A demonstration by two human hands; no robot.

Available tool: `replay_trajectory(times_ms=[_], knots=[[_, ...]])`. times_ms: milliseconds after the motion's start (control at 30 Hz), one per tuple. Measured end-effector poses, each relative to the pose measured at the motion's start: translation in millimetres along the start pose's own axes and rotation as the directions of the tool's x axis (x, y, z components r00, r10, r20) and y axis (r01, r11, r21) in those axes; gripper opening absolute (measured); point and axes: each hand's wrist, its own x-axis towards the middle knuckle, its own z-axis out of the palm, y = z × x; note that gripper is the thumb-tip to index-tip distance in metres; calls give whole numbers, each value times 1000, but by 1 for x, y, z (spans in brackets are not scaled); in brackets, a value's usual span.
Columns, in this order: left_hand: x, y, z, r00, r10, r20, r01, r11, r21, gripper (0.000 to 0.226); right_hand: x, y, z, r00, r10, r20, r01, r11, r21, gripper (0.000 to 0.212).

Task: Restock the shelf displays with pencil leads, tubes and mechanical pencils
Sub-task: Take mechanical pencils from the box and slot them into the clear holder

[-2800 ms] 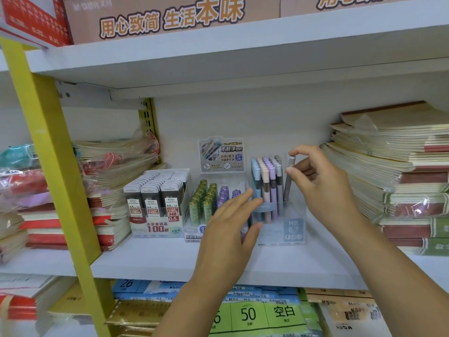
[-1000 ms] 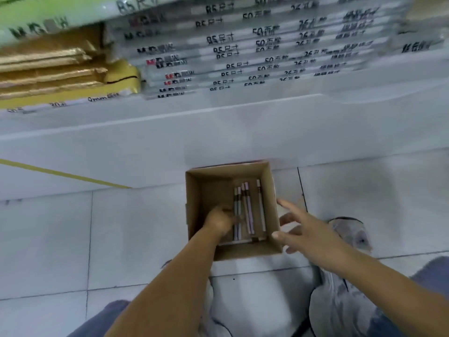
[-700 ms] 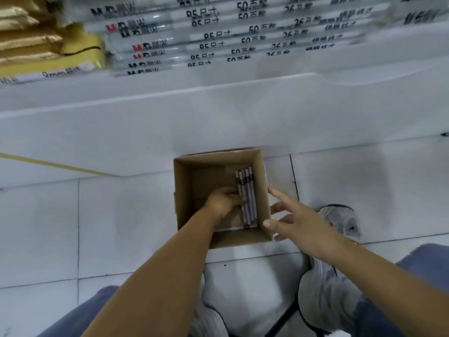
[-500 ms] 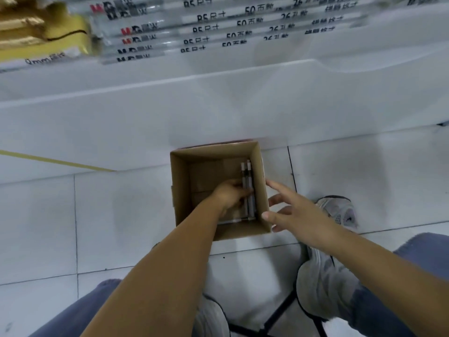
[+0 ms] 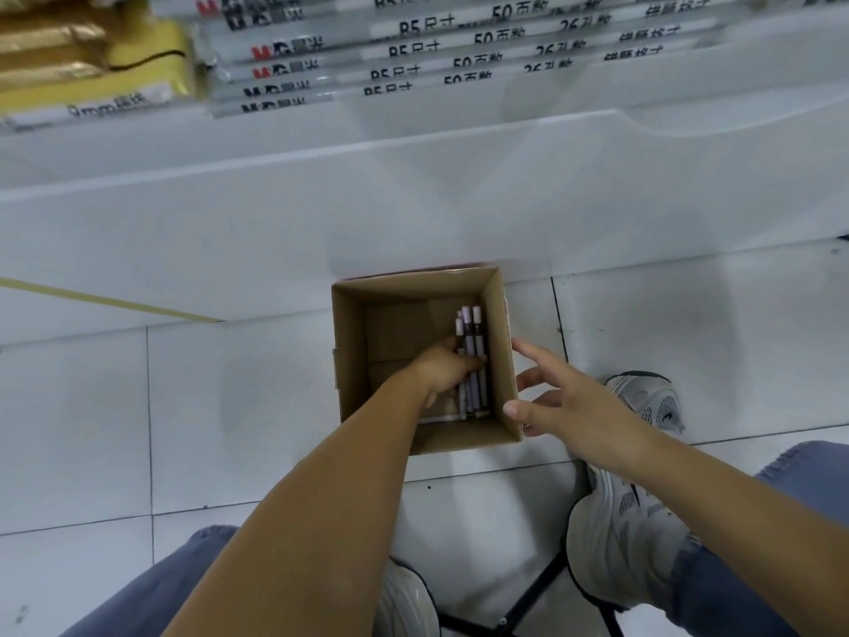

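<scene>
A small open cardboard box (image 5: 351,342) stands on the floor against the shelf base. Inside it, along the right wall, lie a few mechanical pencils (image 5: 471,342) with pale purple and pink caps. My left hand (image 5: 448,372) reaches down into the box and its fingers curl round the middle of these pencils. My right hand (image 5: 567,400) hovers just outside the box's right wall with fingers spread and relaxed, holding nothing.
The white shelf base (image 5: 413,190) runs across the view behind the box. Packs of paper and notebooks (image 5: 413,52) fill the lowest shelf, yellow packs (image 5: 92,57) at left. My white sneakers (image 5: 643,406) and a black stool frame (image 5: 528,599) stand on the grey tiles.
The view dropped from the upper shelf display to the floor box. My left hand slid right across the box bottom and closed round the pencils; my right hand stayed beside the box.
</scene>
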Motion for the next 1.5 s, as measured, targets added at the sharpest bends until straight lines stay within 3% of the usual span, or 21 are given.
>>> replay_trajectory(times_ms=[100, 233, 267, 333, 367, 433, 467, 533, 633, 733, 800, 1000, 1100, 1233, 1400, 1500], knots=[[-22, 8, -9, 997, 84, -2, -84, 997, 0, 12, -1, -2, -1, 1000, 18, -5, -18, 1000, -24, 65], [-82, 23, -33, 965, 258, -47, -260, 965, -30, 14, -5, -19, -4, 996, 88, -25, -91, 986, -141, 63], [-101, 22, -41, 945, 317, -85, -318, 948, 1, 8, -6, -24, -5, 994, 53, -94, -72, 972, -222, 58], [-135, 15, -59, 888, 407, -214, -397, 913, 92, 10, -8, -39, -6, 955, -152, -254, 50, 928, -369, 40], [-148, 10, -68, 847, 431, -311, -408, 902, 139, 12, -7, -50, -4, 932, -245, -266, 122, 905, -407, 28], [-167, -6, -82, 744, 434, -508, -380, 900, 212, 14, -1, -73, 8, 944, -313, -109, 233, 860, -453, 16], [-173, -15, -85, 724, 403, -560, -342, 915, 216, 17, 5, -83, 18, 955, -297, 12, 265, 831, -489, 18], [-177, -33, -86, 760, 316, -567, -273, 948, 163, 26, 28, -91, 41, 960, -177, 215, 271, 769, -578, 20], [-169, -63, -80, 835, 188, -517, -226, 974, -10, 31, 75, -75, 73, 937, 66, 343, 213, 673, -709, 21], [-160, -85, -74, 879, 112, -463, -242, 942, -232, 26, 111, -43, 96, 894, 285, 346, 112, 605, -789, 29], [-155, -92, -71, 892, 126, -434, -267, 922, -281, 23, 123, -23, 102, 870, 387, 304, 23, 585, -811, 29], [-148, -96, -69, 904, 125, -409, -281, 894, -347, 25, 141, 4, 100, 849, 469, 243, -64, 548, -834, 13], [-147, -97, -68, 901, 131, -413, -295, 884, -363, 23, 142, 5, 101, 830, 493, 261, -52, 536, -843, 22], [-148, -95, -67, 887, 124, -444, -297, 891, -344, 20, 132, -5, 101, 846, 430, 315, -1, 592, -806, 16], [-164, -78, -68, 847, 144, -512, -355, 870, -342, 20, 89, -55, 86, 922, 126, 366, 123, 801, -586, 12], [-186, -49, -67, 836, 228, -500, -416, 857, -303, 28, 49, -98, 67, 926, -13, 377, 203, 860, -468, 15]])
